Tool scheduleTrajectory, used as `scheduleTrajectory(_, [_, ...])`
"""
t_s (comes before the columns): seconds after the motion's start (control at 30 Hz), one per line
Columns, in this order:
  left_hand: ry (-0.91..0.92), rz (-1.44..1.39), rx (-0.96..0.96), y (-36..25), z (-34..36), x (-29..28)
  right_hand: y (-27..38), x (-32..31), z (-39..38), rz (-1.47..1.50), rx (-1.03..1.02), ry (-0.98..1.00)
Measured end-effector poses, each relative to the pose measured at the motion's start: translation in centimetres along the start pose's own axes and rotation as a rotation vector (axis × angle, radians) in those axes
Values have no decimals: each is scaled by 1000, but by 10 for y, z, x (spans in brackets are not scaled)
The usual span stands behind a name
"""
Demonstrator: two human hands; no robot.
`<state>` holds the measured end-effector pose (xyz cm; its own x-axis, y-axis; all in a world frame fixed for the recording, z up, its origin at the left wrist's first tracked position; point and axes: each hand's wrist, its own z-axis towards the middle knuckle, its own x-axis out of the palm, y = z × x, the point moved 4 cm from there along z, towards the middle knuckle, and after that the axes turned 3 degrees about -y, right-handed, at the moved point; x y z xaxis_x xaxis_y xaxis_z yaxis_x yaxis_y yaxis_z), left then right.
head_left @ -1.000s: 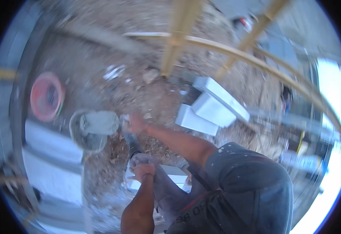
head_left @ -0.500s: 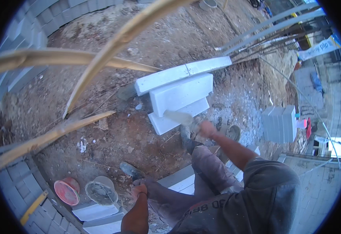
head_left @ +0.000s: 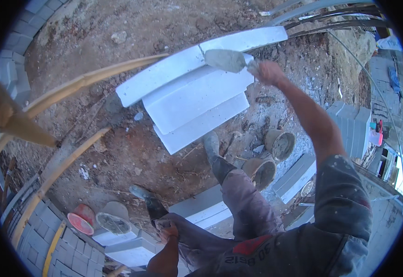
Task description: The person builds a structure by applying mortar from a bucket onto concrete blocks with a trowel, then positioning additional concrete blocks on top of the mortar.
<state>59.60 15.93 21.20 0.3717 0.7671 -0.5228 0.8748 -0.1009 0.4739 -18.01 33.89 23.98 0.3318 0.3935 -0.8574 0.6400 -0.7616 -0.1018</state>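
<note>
My right hand (head_left: 267,73) is closed round the handle of a trowel (head_left: 226,60). The grey, mortar-smeared blade lies over the white blocks, close to the joint in the long top row (head_left: 164,74). Beside that row sits a wide white block (head_left: 197,99), with another white block (head_left: 201,122) below it, nearer to me. My left hand (head_left: 167,231) rests on my knee and holds nothing; its fingers are bent loosely over the trouser leg.
Two mortar-stained buckets (head_left: 280,144) stand right of my boot. A red bucket (head_left: 81,219) and a grey bucket (head_left: 113,217) are at lower left. Wooden poles (head_left: 95,77) slant across the left. Block stacks (head_left: 349,124) stand at right. Rough soil surrounds the blocks.
My right hand has carried the trowel up and away from me, from the lower block's near side to the top row. My left hand stays on my knee. The view has shifted.
</note>
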Motion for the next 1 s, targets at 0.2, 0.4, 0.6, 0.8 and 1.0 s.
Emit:
scheduleTrajectory(0.2, [103, 81, -112, -39, -33, 46, -22, -6, 100, -232, -228, 25])
scheduleTrajectory(0.4, [95, 173, -124, -80, -57, 40, -21, -15, 141, -268, -352, 77])
scheduleTrajectory(0.6, [134, 121, -115, -86, -61, 31, -21, -34, 132, -273, -284, 136])
scheduleTrajectory(0.8, [107, 110, -105, -79, -49, 37, -33, -37, 113, -276, -314, 149])
scheduleTrajectory(1.0, [120, 145, -102, -79, -48, 31, -43, 6, 123, -157, -315, 48])
